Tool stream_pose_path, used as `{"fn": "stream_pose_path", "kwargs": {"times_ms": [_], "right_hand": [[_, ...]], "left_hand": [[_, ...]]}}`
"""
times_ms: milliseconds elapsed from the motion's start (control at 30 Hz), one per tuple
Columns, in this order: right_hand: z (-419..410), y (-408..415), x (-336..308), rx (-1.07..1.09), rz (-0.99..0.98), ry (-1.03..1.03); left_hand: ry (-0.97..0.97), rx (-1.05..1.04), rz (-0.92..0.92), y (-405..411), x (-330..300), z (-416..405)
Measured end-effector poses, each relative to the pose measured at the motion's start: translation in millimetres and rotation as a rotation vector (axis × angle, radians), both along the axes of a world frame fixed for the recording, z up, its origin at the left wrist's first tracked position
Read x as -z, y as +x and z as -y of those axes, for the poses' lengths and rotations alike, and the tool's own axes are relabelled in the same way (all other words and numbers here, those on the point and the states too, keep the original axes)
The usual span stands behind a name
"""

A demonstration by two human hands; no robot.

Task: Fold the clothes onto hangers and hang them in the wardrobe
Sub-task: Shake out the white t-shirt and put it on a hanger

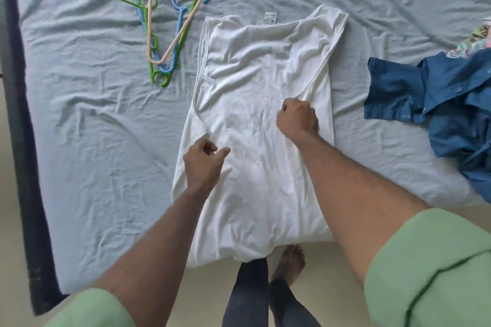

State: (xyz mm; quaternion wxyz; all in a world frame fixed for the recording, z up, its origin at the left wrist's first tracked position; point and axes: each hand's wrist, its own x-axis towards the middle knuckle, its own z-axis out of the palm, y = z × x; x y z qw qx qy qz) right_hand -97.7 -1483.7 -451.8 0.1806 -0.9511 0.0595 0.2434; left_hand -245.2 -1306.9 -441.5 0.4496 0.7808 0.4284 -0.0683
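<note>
A white sleeveless top (255, 82) lies flat on the bed, neck end away from me, its hem hanging over the bed's front edge. My right hand (297, 117) is curled in a fist and grips the bottom of the top's right armhole edge. My left hand (204, 159) hovers just below the left armhole with loosely curled fingers and the thumb apart; no fabric shows between them. A loose pile of plastic hangers (162, 8), green, blue and pink, lies on the sheet at the back left. No wardrobe is in view.
A crumpled blue shirt (438, 93) lies at the right edge of the bed, with a patterned garment (475, 42) behind it. The light blue sheet (93, 114) is wrinkled. A dark bed frame (18, 114) runs along the left. My bare foot (291, 263) stands on the floor.
</note>
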Motion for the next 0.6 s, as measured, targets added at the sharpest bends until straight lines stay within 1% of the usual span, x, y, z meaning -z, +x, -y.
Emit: {"fn": "stream_pose_path", "kwargs": {"times_ms": [67,100,200,267,333,367,433,467,533,600], "right_hand": [[-26.7,-6.5,-2.0,-0.080,0.027,0.142],[-42.6,-14.2,-2.1,-0.115,0.001,0.214],[-92.8,-41.4,1.0,-0.141,-0.158,0.360],[-122.9,-52.3,7.0,-0.073,-0.249,0.389],[-145.7,-56.2,12.7,-0.006,-0.317,0.361],[-154.4,-56.6,15.1,-0.009,-0.330,0.318],[-169.3,-59.9,17.5,-0.083,-0.327,0.238],[-174.0,-60.5,16.9,-0.096,-0.318,0.233],[-185.0,-63.7,14.5,-0.019,-0.309,0.327],[-194.9,-67.0,10.8,0.137,-0.328,0.491]], "left_hand": [[0.044,-0.030,-0.009,-11.2,2.9,-17.6],[0.077,-0.031,-0.019,-17.5,3.5,-24.6],[0.132,-0.053,-0.075,-35.0,2.7,-39.1],[0.117,-0.094,-0.116,-45.6,4.4,-47.2],[0.098,-0.093,-0.192,-54.9,6.2,-54.1],[0.086,-0.089,-0.227,-59.6,6.8,-57.3],[0.081,-0.091,-0.290,-71.0,7.1,-62.8],[0.094,-0.087,-0.310,-75.8,7.8,-64.1],[0.111,-0.099,-0.316,-85.5,9.7,-67.7],[0.080,-0.127,-0.297,-92.9,13.0,-69.7]]}}
